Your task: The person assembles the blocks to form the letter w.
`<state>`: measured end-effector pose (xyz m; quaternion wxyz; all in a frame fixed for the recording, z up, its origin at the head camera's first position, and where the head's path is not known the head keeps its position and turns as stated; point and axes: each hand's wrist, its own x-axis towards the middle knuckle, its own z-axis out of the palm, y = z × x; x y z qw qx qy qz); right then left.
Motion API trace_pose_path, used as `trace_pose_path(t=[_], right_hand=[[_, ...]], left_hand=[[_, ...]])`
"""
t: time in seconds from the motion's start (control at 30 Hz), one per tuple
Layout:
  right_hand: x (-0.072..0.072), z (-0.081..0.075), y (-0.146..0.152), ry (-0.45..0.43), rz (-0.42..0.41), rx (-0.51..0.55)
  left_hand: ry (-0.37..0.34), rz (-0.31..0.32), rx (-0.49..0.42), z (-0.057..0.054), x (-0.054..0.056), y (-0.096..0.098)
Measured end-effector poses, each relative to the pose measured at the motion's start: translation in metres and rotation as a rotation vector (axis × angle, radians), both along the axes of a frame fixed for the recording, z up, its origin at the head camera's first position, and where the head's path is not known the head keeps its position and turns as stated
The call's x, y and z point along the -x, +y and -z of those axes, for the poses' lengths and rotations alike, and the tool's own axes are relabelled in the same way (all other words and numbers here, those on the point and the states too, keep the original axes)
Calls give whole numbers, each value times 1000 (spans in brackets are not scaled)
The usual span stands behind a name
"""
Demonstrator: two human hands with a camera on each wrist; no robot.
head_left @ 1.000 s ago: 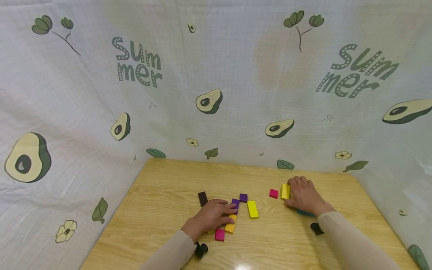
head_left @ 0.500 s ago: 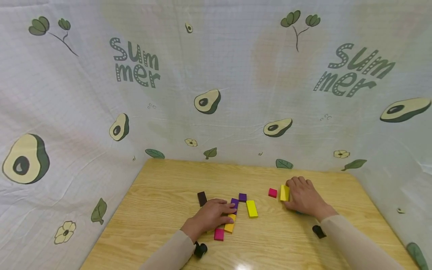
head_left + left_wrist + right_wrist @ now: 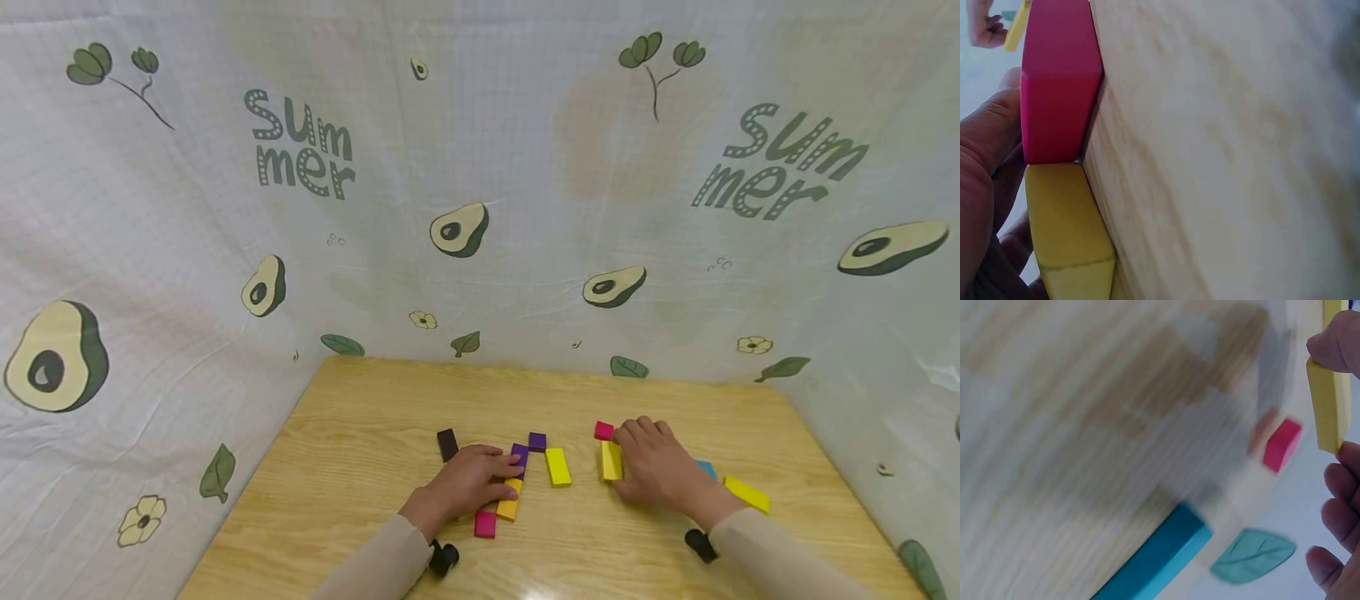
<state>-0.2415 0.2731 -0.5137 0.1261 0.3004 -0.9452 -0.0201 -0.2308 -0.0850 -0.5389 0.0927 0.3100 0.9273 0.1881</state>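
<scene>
Nearest to the person, the pink block (image 3: 485,524) lay on the tabletop (image 3: 573,537), just beside the orange block (image 3: 508,506); in the left wrist view a yellowish block (image 3: 1069,212) touched the pink one, though I could not tell whether it was the orange one. The left hand (image 3: 467,483) was not clenched: its fingers lay loosely over the orange block and the purple block (image 3: 520,450) beyond it. To do this well, I think a light, even pressure was right, so that these blocks would not be pushed crooked. At the right, the outer yellow block (image 3: 747,494) and the blue block (image 3: 707,469) lay near the wrist, so a low arm could brush them. The middle yellow block (image 3: 558,467) lay flat, while the right hand (image 3: 656,467) pinched the held yellow block (image 3: 611,461) lengthwise between thumb and fingers; whether it touched the tabletop, I could not tell. This grip seemed good, if the block was kept steady. Farther were the black block (image 3: 447,445) and the small purple block (image 3: 537,442). Farthest, the small pink block (image 3: 603,431) lay just beside the right fingertips, which needed care not to knock it.
</scene>
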Motion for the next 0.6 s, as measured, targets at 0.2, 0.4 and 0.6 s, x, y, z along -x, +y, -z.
trace_pose_path(t=[0.2,0.4,0.6], right_hand=[[-16,0,-18,-60,-46,-28],[-29,-2,-32,-122,-88,-53],[-39,1,-39,-179,-121,-76]], left_hand=[[2,0,2,-1,-2,0],[10,-2,10,-1,-2,1],[15,-2,15,0,-1,1]])
